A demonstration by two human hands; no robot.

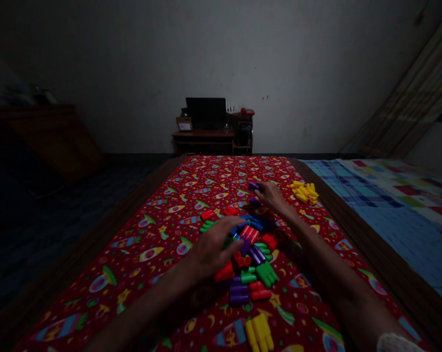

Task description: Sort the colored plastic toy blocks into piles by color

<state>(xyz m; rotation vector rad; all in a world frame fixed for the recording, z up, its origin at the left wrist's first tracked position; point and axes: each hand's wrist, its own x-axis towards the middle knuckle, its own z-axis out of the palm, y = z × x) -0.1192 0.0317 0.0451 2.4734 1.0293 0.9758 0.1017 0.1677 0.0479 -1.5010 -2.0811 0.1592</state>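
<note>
A heap of coloured plastic blocks (251, 254) in red, green, purple and blue lies on the red patterned tablecloth (147, 244). My left hand (211, 247) rests flat on the heap's left side with fingers spread. Farther back, my right hand (270, 195) pinches a purple block (254, 186) just above the cloth. A small pile of yellow blocks (303, 191) sits to the right of that hand. Another yellow block (259, 332) lies alone near the front edge.
The table's wooden rim (356, 234) runs along the right, with a checked blue bedsheet (397, 210) beyond it. A low desk with a dark monitor (206, 113) stands against the far wall. The room is dim; dark furniture (45, 137) sits at the left.
</note>
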